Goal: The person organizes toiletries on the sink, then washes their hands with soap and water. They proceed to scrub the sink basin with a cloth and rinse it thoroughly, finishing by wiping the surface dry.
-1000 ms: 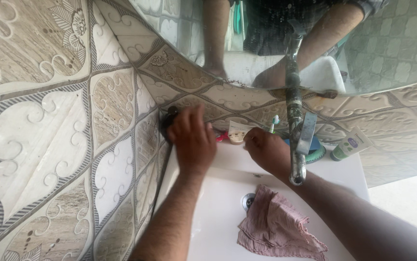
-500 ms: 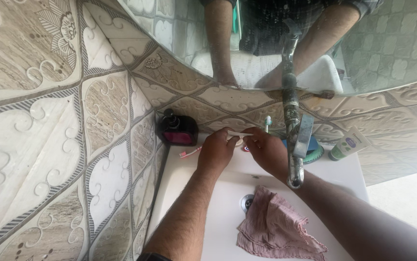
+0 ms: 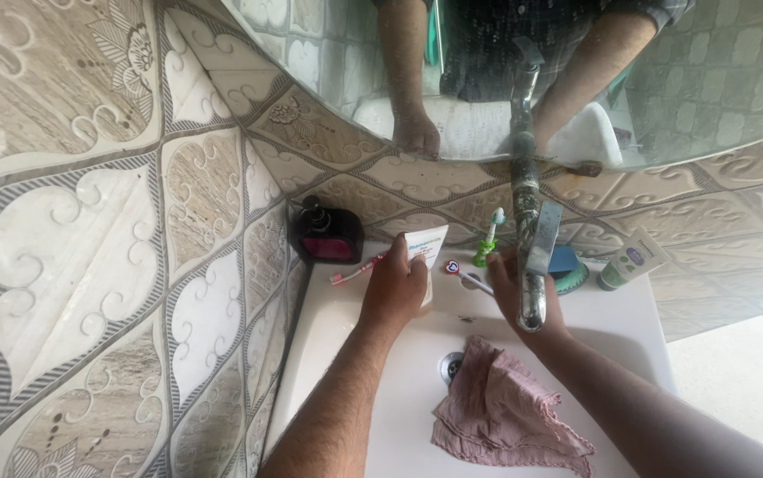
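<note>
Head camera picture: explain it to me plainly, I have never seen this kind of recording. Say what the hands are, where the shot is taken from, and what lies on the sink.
There is no machine here. A person wears a camera on the head, looking down at their own bare hands over a white sink. The left hand holds a white tube at the back of the sink. The right hand sits behind the metal tap, touching a toothbrush; its grip is hidden. Also there: a red toothbrush, a dark dispenser, a green toothbrush standing upright, a green-capped tube and a pink cloth in the basin. Above, a mirror reflects the person's arms.
</note>
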